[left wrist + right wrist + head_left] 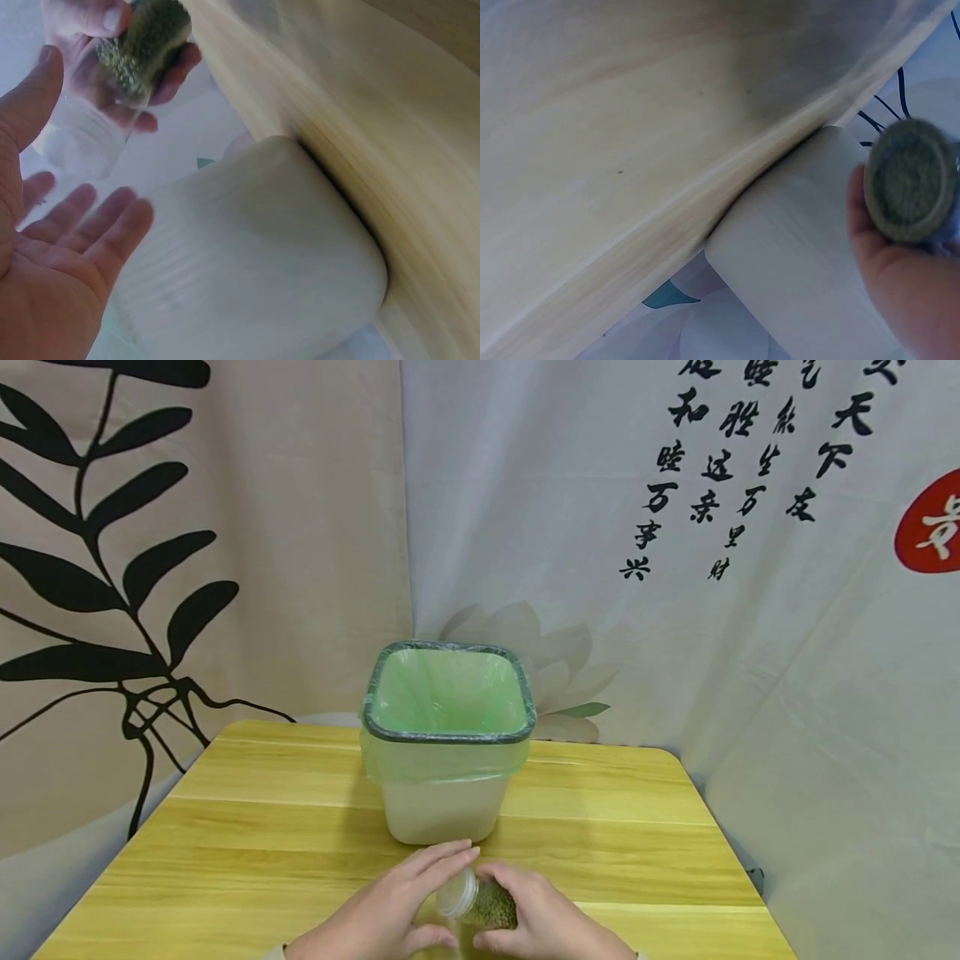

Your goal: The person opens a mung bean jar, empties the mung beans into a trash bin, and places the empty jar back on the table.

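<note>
A clear jar (495, 907) of small green grains lies tilted on its side, in the grip of my right hand (551, 917). Its pale, see-through lid end (456, 893) points left, toward my left hand (393, 902). That hand's fingers are extended around the lid end; the left wrist view shows them spread and apart from the jar. From the right wrist, the jar's round base (911, 180) faces the camera, with the grains showing through. Fingers and thumb of the right hand wrap the jar's body.
Just beyond the hands stands a whitish bin (448, 806) with a light green bag liner (450, 693) and a dark rim ring. It sits on a yellow wood-grain table (615, 843). Printed cloth curtains (300, 527) hang behind the table and at its right.
</note>
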Tool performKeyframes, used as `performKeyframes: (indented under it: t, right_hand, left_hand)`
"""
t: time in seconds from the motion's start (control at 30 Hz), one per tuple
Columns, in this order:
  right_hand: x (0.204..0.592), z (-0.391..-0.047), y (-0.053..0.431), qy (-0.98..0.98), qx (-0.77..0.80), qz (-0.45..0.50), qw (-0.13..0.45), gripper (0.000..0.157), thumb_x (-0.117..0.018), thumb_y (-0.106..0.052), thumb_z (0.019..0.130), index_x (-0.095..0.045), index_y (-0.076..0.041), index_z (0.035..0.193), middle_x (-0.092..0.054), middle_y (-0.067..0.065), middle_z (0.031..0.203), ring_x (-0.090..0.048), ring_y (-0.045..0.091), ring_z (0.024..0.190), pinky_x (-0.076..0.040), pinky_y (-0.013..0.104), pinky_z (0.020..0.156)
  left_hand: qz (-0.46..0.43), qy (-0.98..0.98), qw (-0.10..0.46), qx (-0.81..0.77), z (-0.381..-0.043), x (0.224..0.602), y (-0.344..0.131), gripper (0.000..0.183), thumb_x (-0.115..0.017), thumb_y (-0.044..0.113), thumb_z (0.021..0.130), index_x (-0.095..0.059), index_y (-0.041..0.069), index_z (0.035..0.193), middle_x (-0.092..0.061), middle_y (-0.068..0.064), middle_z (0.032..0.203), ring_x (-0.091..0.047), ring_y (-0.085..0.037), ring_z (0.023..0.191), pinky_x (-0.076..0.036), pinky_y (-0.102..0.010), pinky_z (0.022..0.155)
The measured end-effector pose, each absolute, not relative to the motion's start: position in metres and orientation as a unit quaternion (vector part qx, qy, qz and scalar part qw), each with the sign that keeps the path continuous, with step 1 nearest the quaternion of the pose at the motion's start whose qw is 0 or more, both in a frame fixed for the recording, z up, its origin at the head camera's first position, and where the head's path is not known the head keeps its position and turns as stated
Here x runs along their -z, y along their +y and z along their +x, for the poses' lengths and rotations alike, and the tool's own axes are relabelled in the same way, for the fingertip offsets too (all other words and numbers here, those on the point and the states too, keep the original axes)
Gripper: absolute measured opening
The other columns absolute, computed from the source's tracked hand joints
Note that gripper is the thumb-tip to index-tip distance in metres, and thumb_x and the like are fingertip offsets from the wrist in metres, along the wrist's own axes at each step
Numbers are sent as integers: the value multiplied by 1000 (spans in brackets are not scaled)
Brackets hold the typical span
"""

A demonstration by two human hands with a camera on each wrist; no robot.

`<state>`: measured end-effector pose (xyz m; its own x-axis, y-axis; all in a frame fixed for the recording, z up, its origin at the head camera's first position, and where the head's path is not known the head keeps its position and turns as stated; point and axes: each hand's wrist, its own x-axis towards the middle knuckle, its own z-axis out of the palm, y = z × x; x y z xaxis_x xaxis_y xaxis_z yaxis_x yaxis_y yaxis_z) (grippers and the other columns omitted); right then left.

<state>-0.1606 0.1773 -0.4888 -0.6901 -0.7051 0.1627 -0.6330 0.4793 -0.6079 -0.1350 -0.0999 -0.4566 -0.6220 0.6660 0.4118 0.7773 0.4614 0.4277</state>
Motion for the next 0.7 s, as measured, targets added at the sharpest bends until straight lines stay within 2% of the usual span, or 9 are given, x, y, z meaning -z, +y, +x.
performKeyframes:
  t: [0.1,0.2,0.47,0.57,0.7]
  right_hand:
    - [488,-161,180,848,350,-386,97,60,-81,-39,97,-53,-30,149,-67,-16,135,-63,-2,119,-56,22,100]
    - [487,-160,183,838,362,-387,128,59,-79,-38,98,-53,-30,150,-66,-16,140,-61,-2,124,-55,22,103]
    - [485,-163,188,832,353,-403,146,57,-76,-40,100,-53,-27,151,-64,-12,147,-59,0,131,-53,23,109]
    - [485,-163,188,833,351,-401,150,57,-76,-39,101,-53,-26,151,-63,-12,149,-59,1,134,-52,24,111]
    - [486,-163,188,833,357,-392,157,56,-77,-39,100,-55,-25,150,-65,-13,144,-61,-1,128,-53,21,107]
  left_hand:
    - [-452,-836,135,281,-136,456,-99,101,-94,31,80,-40,27,165,-49,0,166,-60,-24,141,-63,-34,100]
    - [-478,-823,160,263,-138,456,-98,103,-98,21,73,-46,26,162,-52,0,163,-62,-24,139,-64,-33,97]
    - [-509,-802,130,284,-138,457,-99,87,-91,4,81,-53,19,157,-60,-5,155,-66,-26,133,-60,-16,91]
    - [-509,-805,130,277,-139,457,-98,86,-90,1,81,-54,19,157,-63,-5,152,-67,-25,131,-60,-16,91]
    - [-506,-808,124,275,-139,456,-98,80,-88,4,86,-54,18,157,-63,-4,151,-67,-23,130,-61,-18,92]
